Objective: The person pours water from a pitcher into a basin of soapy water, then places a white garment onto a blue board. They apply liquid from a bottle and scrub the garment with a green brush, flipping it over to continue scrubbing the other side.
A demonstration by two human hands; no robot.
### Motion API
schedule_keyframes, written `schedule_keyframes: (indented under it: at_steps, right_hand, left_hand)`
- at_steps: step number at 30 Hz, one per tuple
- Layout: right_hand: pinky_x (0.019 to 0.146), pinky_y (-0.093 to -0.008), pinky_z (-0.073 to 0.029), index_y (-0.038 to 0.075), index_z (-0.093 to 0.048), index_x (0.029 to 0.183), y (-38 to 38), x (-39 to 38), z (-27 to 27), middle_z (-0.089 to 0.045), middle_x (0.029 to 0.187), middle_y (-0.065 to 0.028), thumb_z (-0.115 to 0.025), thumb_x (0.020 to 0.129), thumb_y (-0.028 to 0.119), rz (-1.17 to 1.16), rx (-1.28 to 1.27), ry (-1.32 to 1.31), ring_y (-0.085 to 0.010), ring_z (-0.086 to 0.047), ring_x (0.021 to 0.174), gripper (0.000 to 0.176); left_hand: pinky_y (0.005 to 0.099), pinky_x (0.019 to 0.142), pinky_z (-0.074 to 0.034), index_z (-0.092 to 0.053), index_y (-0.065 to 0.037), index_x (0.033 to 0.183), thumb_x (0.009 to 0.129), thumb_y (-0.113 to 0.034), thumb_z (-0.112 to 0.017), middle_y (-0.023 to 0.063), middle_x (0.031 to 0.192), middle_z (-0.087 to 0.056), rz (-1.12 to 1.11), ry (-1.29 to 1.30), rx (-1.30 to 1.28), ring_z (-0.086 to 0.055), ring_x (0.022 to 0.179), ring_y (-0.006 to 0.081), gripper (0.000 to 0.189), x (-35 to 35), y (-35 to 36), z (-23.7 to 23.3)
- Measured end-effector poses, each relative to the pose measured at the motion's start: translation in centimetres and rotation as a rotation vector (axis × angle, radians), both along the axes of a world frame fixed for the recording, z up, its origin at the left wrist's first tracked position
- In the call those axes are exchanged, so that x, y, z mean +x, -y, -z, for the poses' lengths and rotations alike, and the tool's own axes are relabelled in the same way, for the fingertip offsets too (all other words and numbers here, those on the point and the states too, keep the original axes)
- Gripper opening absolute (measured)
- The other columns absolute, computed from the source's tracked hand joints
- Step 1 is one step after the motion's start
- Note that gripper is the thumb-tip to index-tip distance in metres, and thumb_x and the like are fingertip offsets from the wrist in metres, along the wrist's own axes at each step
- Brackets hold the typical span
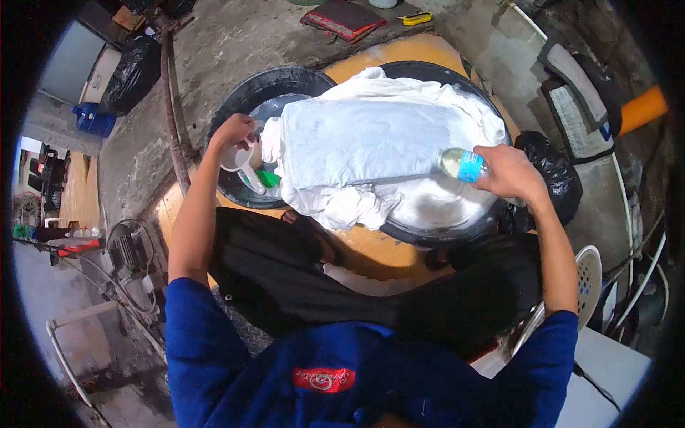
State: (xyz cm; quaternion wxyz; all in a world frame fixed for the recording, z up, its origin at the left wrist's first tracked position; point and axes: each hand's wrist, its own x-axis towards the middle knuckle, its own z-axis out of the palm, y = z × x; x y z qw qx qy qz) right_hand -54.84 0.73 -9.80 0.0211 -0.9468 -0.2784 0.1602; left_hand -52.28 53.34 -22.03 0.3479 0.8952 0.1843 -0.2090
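Note:
My right hand (512,173) is closed around a small clear bottle (462,165) with a blue label, tilted over the right end of a cloth-covered board (357,139). White wet fabric (362,207) is draped and bunched around that board. My left hand (237,133) hovers over the left tub with its fingers pinched together; what they hold, if anything, I cannot make out. Just below it lies a white plastic dipper (250,177), its handle toward me, beside a green object (269,179).
Two black tubs, a left one (227,114) and a right one (492,107), stand on a yellow surface (357,250). Black plastic bags (553,171) sit at the right. A yellow-handled tool (417,18) and a dark red folded mat (344,20) lie beyond.

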Motion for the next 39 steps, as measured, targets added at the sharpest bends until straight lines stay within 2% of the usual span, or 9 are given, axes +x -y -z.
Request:
schedule_keyframes:
  at_steps: [3,10,13,19,22,31,34,37,39]
  right_hand:
    - [0.071,-0.0459,-0.044,0.004,-0.056,0.096,0.7,-0.6,0.2,-0.060,0.081,-0.0210,-0.071,0.060,0.024,0.013,-0.055,-0.014,-0.0390,-0.056,0.083,0.044]
    - [0.071,-0.0428,-0.045,0.005,-0.058,0.092,3.0,-0.8,0.7,-0.060,0.082,-0.0194,-0.073,0.058,0.023,0.119,0.056,0.055,-0.0372,-0.057,0.082,0.041]
    - [0.070,-0.0421,-0.045,0.006,-0.058,0.091,3.1,-1.1,0.1,-0.060,0.080,-0.0186,-0.072,0.058,0.022,0.111,0.042,-0.065,-0.0369,-0.057,0.081,0.040]
    - [0.067,-0.0414,-0.044,0.005,-0.057,0.090,5.1,-1.1,1.4,-0.060,0.076,-0.0185,-0.073,0.058,0.023,0.133,0.116,0.106,-0.0374,-0.057,0.077,0.040]
    - [0.066,-0.0412,-0.044,0.003,-0.057,0.091,5.9,-0.6,1.1,-0.060,0.076,-0.0186,-0.073,0.058,0.023,0.069,0.199,-0.078,-0.0371,-0.057,0.077,0.041]
    - [0.066,-0.0405,-0.044,0.001,-0.057,0.092,5.2,-0.8,1.1,-0.060,0.077,-0.0189,-0.073,0.058,0.023,0.118,0.151,0.038,-0.0370,-0.057,0.074,0.043]
    - [0.067,-0.0421,-0.044,0.003,-0.057,0.093,5.6,-0.3,1.3,-0.061,0.080,-0.0193,-0.073,0.058,0.023,0.203,0.141,-0.035,-0.0372,-0.058,0.077,0.043]
    - [0.069,-0.0430,-0.045,0.006,-0.058,0.094,5.9,-0.7,0.6,-0.061,0.083,-0.0191,-0.073,0.058,0.023,0.209,0.064,0.087,-0.0372,-0.058,0.080,0.043]
    - [0.075,-0.0432,-0.045,0.008,-0.059,0.098,5.9,-0.5,0.3,-0.062,0.089,-0.0183,-0.072,0.059,0.026,0.312,-0.060,0.069,-0.0353,-0.058,0.086,0.045]
  left_hand:
    - [0.0257,0.036,-0.038,-0.059,0.002,0.092,0.084,-0.025,-0.052,0.0092,0.068,-0.062,0.012,-0.030,-0.047,-0.056,0.045,0.0146,0.029,-0.3,0.3,-0.3]
    - [0.0257,0.036,-0.038,-0.057,0.001,0.084,0.085,-0.029,-0.054,0.0090,0.067,-0.062,0.041,-0.018,-0.041,-0.055,0.043,0.0149,0.030,0.3,1.5,-1.0]
    - [0.0260,0.036,-0.039,-0.056,0.001,0.084,0.085,-0.030,-0.053,0.0092,0.066,-0.062,0.091,-0.031,-0.013,-0.055,0.043,0.0150,0.032,0.9,1.7,-0.9]
    - [0.0282,0.042,-0.045,-0.056,-0.001,0.080,0.085,-0.032,-0.052,0.0084,0.068,-0.062,0.094,-0.046,0.020,-0.058,0.047,0.0161,0.031,1.0,2.5,-1.3]
    - [0.0289,0.042,-0.046,-0.056,-0.001,0.080,0.086,-0.032,-0.052,0.0078,0.066,-0.062,0.107,-0.027,-0.009,-0.058,0.047,0.0161,0.032,1.1,2.1,-0.7]
    - [0.0288,0.044,-0.046,-0.058,-0.001,0.083,0.085,-0.033,-0.053,0.0076,0.065,-0.062,0.134,-0.028,0.043,-0.058,0.046,0.0166,0.033,1.1,2.4,-0.9]
    - [0.0266,0.037,-0.041,-0.056,0.002,0.083,0.085,-0.032,-0.053,0.0095,0.065,-0.062,0.132,-0.008,0.015,-0.057,0.044,0.0153,0.034,0.9,2.3,-0.9]
    - [0.0269,0.037,-0.042,-0.056,0.002,0.082,0.085,-0.032,-0.053,0.0093,0.065,-0.062,0.124,-0.010,0.021,-0.057,0.045,0.0158,0.034,0.9,2.4,-0.9]
    - [0.0266,0.037,-0.041,-0.056,0.002,0.082,0.085,-0.032,-0.053,0.0090,0.064,-0.061,0.139,-0.018,0.024,-0.057,0.045,0.0156,0.034,1.1,2.5,-0.9]
